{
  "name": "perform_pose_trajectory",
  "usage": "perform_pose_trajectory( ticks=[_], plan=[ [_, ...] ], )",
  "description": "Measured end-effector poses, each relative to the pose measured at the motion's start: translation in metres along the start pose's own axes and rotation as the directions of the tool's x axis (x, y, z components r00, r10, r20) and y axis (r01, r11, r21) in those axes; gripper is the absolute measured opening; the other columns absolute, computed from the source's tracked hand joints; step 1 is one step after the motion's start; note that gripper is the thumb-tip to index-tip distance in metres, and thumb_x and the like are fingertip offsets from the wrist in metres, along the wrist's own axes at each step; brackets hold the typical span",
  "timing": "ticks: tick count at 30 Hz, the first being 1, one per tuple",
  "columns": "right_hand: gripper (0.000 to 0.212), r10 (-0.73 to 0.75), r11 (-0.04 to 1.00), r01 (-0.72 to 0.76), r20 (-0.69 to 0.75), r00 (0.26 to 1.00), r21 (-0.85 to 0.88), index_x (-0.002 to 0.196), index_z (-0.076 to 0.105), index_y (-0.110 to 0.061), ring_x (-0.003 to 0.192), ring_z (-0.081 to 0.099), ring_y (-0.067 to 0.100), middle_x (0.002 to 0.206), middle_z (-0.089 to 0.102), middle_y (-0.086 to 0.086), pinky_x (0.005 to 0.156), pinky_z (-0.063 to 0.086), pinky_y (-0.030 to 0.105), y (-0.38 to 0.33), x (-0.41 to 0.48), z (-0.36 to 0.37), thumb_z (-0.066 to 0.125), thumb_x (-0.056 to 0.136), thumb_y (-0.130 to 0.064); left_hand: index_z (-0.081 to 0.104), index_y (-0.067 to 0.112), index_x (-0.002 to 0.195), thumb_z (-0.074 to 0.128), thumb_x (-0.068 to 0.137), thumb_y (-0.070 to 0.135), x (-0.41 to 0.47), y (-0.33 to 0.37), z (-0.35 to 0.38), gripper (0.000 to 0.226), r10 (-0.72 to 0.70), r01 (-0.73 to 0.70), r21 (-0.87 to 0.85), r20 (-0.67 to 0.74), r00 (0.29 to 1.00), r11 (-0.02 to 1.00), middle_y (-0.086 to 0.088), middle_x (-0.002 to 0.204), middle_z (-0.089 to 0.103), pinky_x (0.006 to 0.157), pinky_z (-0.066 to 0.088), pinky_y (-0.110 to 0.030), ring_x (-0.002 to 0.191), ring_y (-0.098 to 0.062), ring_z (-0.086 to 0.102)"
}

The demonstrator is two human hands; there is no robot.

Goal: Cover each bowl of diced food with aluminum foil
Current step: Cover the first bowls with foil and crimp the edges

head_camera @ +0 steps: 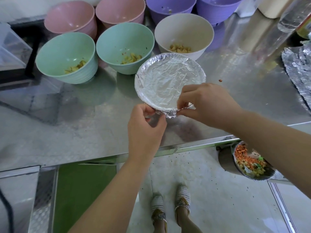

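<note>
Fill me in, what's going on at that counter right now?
A person is wrapping a covered bowl near the front of the steel counter. The left-hand grip and right-hand grip both pinch the foil at the near rim, where a loose flap sticks out. The rest of the rim looks tucked. Behind it, two green bowls and a white bowl hold diced food, uncovered. A spare foil sheet lies at the right.

We see one foil-covered bowl [168, 81] standing upright. Behind it, the left green bowl [58, 51], middle green bowl [121, 37] and white bowl [183, 27] hold diced food, uncovered.
</note>
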State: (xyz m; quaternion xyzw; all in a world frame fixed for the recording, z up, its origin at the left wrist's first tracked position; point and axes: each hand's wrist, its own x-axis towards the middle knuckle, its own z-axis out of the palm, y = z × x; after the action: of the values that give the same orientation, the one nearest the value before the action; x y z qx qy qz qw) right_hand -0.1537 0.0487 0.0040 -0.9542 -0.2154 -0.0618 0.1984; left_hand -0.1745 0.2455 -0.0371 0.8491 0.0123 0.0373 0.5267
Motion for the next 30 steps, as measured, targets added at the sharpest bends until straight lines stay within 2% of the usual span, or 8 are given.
perform_pose_trajectory(
  ticks=[6, 9, 15, 18, 21, 25, 28, 30],
  plan=[
    [0.009, 0.008, 1.0, -0.008, 0.045, 0.999, 0.016, 0.079, 0.074, -0.021, 0.063, 0.046, 0.011, 0.077, 0.062, -0.012, 0.055, 0.039, 0.027, -0.001, 0.004, -0.002, 0.083, 0.078, -0.022, 0.059, 0.023, 0.087, 0.083, 0.082, 0.026, 0.004, -0.007, 0.005, 0.025, 0.075, -0.075, 0.052, 0.01, 0.997, 0.996, 0.004, 0.095, 0.058, 0.076, 0.043, -0.008, 0.088, -0.003, 0.059],
    [0.009, 0.015, 0.999, -0.017, 0.063, 0.998, 0.03, 0.08, 0.074, -0.021, 0.064, 0.046, 0.01, 0.078, 0.062, -0.012, 0.056, 0.039, 0.027, -0.002, 0.006, -0.003, 0.082, 0.079, -0.024, 0.061, 0.021, 0.091, 0.083, 0.083, 0.025, 0.0, -0.007, 0.012, 0.023, 0.016, -0.016, 0.015, -0.018, 1.0, 1.0, 0.006, 0.094, 0.063, 0.075, 0.044, -0.007, 0.09, -0.001, 0.061],
    [0.008, 0.026, 0.999, -0.031, 0.088, 0.996, 0.045, 0.08, 0.074, -0.02, 0.065, 0.05, 0.011, 0.08, 0.064, -0.009, 0.056, 0.044, 0.03, -0.003, 0.008, -0.006, 0.081, 0.081, -0.024, 0.06, 0.027, 0.088, 0.082, 0.084, 0.02, -0.009, 0.001, 0.031, 0.024, -0.165, 0.142, -0.216, -0.093, 0.982, 0.966, 0.005, 0.087, 0.071, 0.081, 0.056, -0.022, 0.084, -0.006, 0.069],
    [0.007, 0.034, 0.998, -0.041, 0.117, 0.993, 0.057, 0.082, 0.075, -0.02, 0.067, 0.051, 0.011, 0.081, 0.065, -0.009, 0.059, 0.048, 0.033, -0.004, 0.009, -0.007, 0.08, 0.081, -0.024, 0.062, 0.021, 0.091, 0.08, 0.086, 0.018, -0.01, 0.001, 0.034, 0.018, -0.184, 0.156, -0.239, -0.101, 0.978, 0.959, 0.006, 0.087, 0.072, 0.083, 0.057, -0.025, 0.083, -0.007, 0.07],
    [0.009, 0.04, 0.997, -0.05, 0.138, 0.99, 0.066, 0.083, 0.075, -0.02, 0.069, 0.051, 0.01, 0.082, 0.065, -0.009, 0.061, 0.047, 0.033, -0.004, 0.01, -0.009, 0.08, 0.082, -0.026, 0.064, 0.024, 0.09, 0.078, 0.087, 0.018, -0.009, -0.003, 0.032, 0.016, -0.166, 0.142, -0.207, -0.105, 0.98, 0.968, 0.008, 0.085, 0.072, 0.081, 0.056, -0.024, 0.083, -0.006, 0.07],
    [0.007, 0.045, 0.997, -0.054, 0.153, 0.987, 0.058, 0.083, 0.075, -0.019, 0.07, 0.05, 0.009, 0.084, 0.066, -0.009, 0.062, 0.046, 0.032, -0.003, 0.011, -0.009, 0.079, 0.082, -0.026, 0.069, 0.019, 0.09, 0.077, 0.089, 0.019, -0.006, -0.011, 0.021, 0.008, -0.045, 0.038, -0.101, -0.068, 0.997, 0.994, 0.006, 0.083, 0.073, 0.077, 0.053, -0.021, 0.081, -0.007, 0.069],
    [0.006, 0.033, 0.997, -0.042, 0.15, 0.988, 0.058, 0.083, 0.075, -0.019, 0.069, 0.051, 0.01, 0.084, 0.066, -0.008, 0.061, 0.041, 0.03, -0.003, 0.011, -0.009, 0.079, 0.082, -0.024, 0.071, 0.014, 0.088, 0.078, 0.088, 0.019, 0.0, -0.022, 0.015, 0.008, 0.146, -0.141, 0.068, -0.078, 0.986, 0.988, 0.005, 0.088, 0.07, 0.077, 0.055, -0.038, 0.081, -0.012, 0.066],
    [0.006, 0.032, 0.998, -0.041, 0.153, 0.988, 0.055, 0.084, 0.076, -0.019, 0.069, 0.051, 0.01, 0.084, 0.066, -0.008, 0.061, 0.04, 0.029, -0.003, 0.011, -0.009, 0.079, 0.082, -0.023, 0.07, 0.016, 0.085, 0.077, 0.086, 0.025, 0.005, -0.027, 0.012, 0.012, 0.282, -0.255, 0.214, -0.107, 0.953, 0.943, 0.004, 0.09, 0.065, 0.073, 0.053, -0.047, 0.082, -0.019, 0.062]
  ],
)
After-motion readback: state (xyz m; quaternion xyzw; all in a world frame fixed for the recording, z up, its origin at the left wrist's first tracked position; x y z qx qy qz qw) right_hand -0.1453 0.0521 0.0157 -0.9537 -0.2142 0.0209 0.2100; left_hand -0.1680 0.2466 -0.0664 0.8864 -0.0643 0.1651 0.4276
